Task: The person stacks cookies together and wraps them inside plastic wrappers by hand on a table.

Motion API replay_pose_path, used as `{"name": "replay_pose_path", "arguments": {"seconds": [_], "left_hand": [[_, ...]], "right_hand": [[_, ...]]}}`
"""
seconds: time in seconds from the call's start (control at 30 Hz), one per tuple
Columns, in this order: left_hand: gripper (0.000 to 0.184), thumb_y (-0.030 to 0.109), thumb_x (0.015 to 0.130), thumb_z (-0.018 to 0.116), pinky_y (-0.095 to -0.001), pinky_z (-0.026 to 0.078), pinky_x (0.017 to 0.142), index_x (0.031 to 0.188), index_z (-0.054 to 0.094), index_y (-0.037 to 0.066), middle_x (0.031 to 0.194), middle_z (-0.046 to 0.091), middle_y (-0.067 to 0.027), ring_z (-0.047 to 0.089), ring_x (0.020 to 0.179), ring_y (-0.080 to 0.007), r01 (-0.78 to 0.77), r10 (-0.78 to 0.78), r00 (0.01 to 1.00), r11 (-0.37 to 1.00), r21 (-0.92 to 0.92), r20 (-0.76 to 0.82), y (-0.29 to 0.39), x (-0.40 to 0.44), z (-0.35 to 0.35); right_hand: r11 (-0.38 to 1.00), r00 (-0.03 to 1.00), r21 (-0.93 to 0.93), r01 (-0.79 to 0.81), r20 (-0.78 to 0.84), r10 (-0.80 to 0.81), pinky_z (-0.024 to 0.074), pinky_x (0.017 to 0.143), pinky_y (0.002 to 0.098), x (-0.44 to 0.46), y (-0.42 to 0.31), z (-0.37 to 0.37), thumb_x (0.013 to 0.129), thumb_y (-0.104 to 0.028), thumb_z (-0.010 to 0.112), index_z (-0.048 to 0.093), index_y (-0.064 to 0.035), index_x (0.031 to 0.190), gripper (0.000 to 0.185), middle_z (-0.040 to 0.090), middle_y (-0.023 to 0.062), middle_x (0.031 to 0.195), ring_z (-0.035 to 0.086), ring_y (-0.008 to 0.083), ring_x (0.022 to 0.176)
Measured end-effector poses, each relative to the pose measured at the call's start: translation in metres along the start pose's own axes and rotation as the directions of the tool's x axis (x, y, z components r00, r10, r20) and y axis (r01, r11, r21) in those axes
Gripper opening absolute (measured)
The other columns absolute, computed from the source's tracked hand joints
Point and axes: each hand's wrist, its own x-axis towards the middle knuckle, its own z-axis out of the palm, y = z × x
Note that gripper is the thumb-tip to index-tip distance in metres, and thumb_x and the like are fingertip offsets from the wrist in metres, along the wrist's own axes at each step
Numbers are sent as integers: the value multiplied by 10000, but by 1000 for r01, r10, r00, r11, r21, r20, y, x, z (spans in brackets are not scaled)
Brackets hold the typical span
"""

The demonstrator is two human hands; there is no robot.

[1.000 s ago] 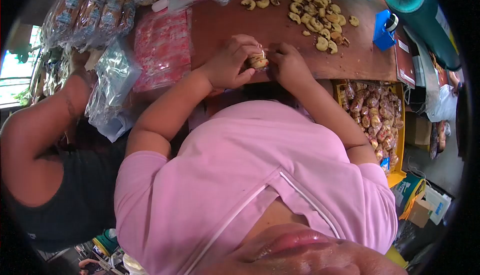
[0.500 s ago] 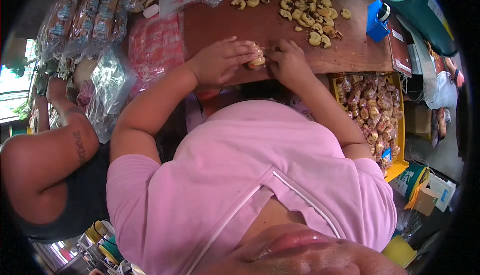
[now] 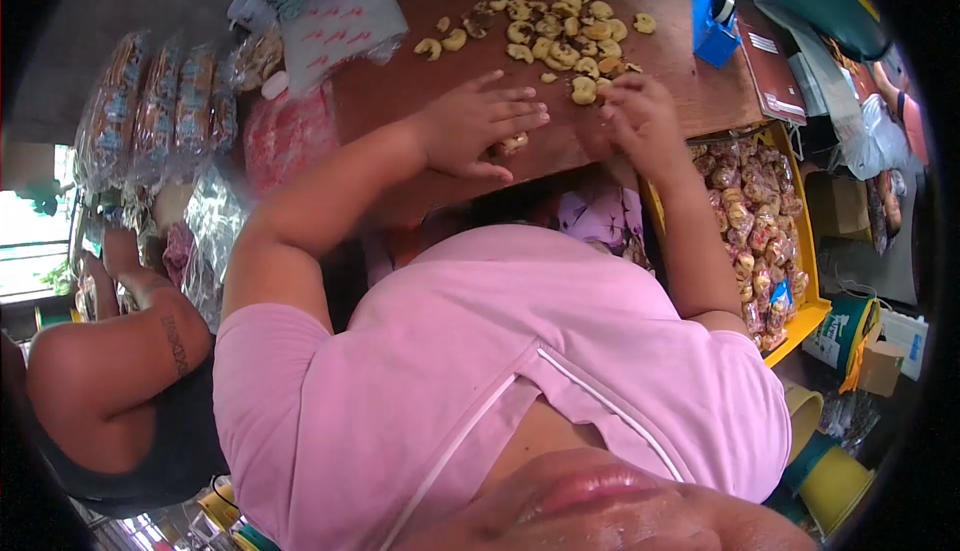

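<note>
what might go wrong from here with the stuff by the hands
The small piece partly hidden by the left hand is close to the table's near edge, so it might roll off. The right hand is beside the loose curved pieces and could scatter some. The wrapped pieces are heaped in the yellow crate; a bump might spill a few.

Upper garment: pink shirt (image 3: 500, 301), plain fabric, soft creases across the front.
Neckline: V-shaped opening, its edges marked by narrow white trim (image 3: 600, 406) running in two straight diagonal lines.
Left sleeve (image 3: 265, 351): short, same pink as the shirt, ending above the elbow.
Right sleeve (image 3: 735, 361): short, matching pink, hem also above the elbow.
Forearms: uncovered.
Left hand (image 3: 485, 129): bare.
Right hand (image 3: 640, 126): bare, slightly blurred.
</note>
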Motion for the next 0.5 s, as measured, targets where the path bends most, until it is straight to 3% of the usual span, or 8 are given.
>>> {"name": "replay_pose_path", "arguments": {"seconds": [0.07,0.1,0.17,0.23,0.33,0.43,0.5], "left_hand": [[805,650,836,679,-532,333,1165,1420,551,111,1441,559,-96,474,1401,-274,-49,49,999,998,39,-2,-4,21,-3],[763,666,829,676,-516,371,1106,1339,583,107,1374,578,-98,505,1339,-275,-40,39,997,999,17,72,-5,32,-6],[701,697,816,670,-484,446,987,1178,647,98,1241,617,-103,566,1216,-277,-11,15,976,1000,-20,218,-8,54,-13],[652,709,803,676,-455,455,870,1042,633,103,1127,609,-95,582,1088,-272,-80,78,989,997,11,123,-11,64,-11],[627,720,781,688,-436,465,787,939,623,116,1007,608,-78,599,980,-275,-95,95,989,995,3,114,-13,71,-3],[616,734,755,697,-434,458,750,883,624,136,915,604,-55,604,902,-282,-28,33,992,999,-41,119,-13,73,2],[609,744,740,700,-434,448,729,849,627,149,867,598,-43,600,854,-284,9,-5,996,999,-52,86,-13,70,9]], "right_hand": [[999,989,29,-15,-148,19,481,996,431,13,31,-29,900,-196,728,731,-54,1179,313,674,154,1169,616,339,1114],[999,975,34,-14,-220,22,492,987,417,20,56,-44,899,-200,734,718,-44,1203,343,680,149,1176,625,322,1112],[969,883,58,-239,-402,241,519,942,392,35,118,-68,922,-218,721,699,-39,1234,361,693,140,1166,657,275,1051],[914,748,202,-351,-527,404,531,917,375,50,180,-84,957,-304,694,690,-30,1252,403,708,140,1163,676,231,1022],[839,707,149,-523,-475,525,518,953,376,69,227,-102,966,-409,667,681,-39,1282,486,708,162,1201,677,230,1074],[818,725,219,-532,-380,574,501,988,377,76,261,-102,949,-475,652,680,-21,1287,566,710,189,1231,675,266,1138],[793,736,141,-592,-305,604,486,1007,379,82,278,-111,939,-478,649,689,21,1253,591,714,201,1232,673,300,1163]]}}
